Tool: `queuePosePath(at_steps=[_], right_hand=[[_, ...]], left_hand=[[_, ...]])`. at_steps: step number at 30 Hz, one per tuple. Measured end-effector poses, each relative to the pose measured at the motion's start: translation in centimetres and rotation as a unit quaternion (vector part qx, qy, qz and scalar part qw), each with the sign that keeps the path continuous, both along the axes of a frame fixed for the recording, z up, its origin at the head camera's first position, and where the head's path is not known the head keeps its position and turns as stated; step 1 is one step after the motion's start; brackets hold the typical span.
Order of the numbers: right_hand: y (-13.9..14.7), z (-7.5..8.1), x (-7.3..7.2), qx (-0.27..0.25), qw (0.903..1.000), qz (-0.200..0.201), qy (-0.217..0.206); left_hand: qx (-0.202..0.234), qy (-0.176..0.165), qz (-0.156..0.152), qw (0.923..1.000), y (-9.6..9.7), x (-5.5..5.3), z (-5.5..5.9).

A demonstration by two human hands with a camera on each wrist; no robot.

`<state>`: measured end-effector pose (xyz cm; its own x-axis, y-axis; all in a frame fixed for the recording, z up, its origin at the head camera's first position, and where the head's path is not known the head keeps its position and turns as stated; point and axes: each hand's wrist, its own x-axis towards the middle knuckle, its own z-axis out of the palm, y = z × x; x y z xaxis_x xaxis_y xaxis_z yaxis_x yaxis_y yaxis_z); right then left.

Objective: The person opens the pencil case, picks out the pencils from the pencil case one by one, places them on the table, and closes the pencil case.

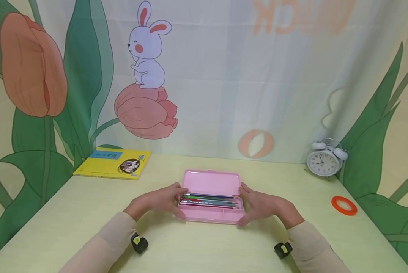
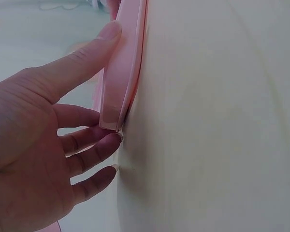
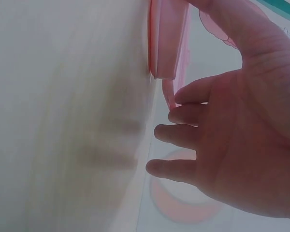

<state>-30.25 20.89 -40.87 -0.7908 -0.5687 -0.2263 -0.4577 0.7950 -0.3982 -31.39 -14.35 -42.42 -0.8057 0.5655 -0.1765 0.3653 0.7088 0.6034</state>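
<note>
Pencil case (image 1: 204,215), pink and with its lid (image 1: 211,182) tipped back, sits on the bench (image 1: 204,250) right in front of the person, between two bare hands. The left hand (image 1: 164,199) holds one end of it, thumb laid along the front wall and fingers at the end and toward the back; the lower fingers reach past the corner. The right hand (image 1: 261,204) holds the other end, spread fairly wide, with the thumb at the front corner and the fingers up toward the edge of the lid.

Inside, a handful of pencils (image 1: 210,201) lies lengthwise in the rear compartment, points toward the right hand. The front strip is split by a small divider into a longer left part and a shorter right one.

Both arms wear pale sleeves (image 1: 109,239), and a small black block (image 1: 140,243) shows at each wrist.

Farther out on the bench, a yellow book (image 1: 104,167) lies flat at the back left, with a dark picture and a blue patch on its cover. At the back right stands a white alarm clock (image 1: 323,163) with twin bells, and nearer on that side lies an orange ring (image 1: 353,211).

Behind everything hangs a cloth (image 1: 207,76) printed with a white rabbit (image 1: 150,70), big tulips and green leaves.
</note>
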Motion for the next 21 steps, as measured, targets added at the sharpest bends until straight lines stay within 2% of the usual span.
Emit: queuePosePath(at_steps=[5, 21], right_hand=[[0.15, 0.07, -0.03, 0.004, 1.0, 0.003, -0.003], [-0.19, 0.38, 0.24, 0.016, 0.9997, -0.021, 0.0]], left_hand=[[0.003, -0.003, 0.001, 1.0, 0.06, -0.1, -0.02], [0.014, -0.006, -0.002, 0.9999, -0.12, -0.08, -0.06]])
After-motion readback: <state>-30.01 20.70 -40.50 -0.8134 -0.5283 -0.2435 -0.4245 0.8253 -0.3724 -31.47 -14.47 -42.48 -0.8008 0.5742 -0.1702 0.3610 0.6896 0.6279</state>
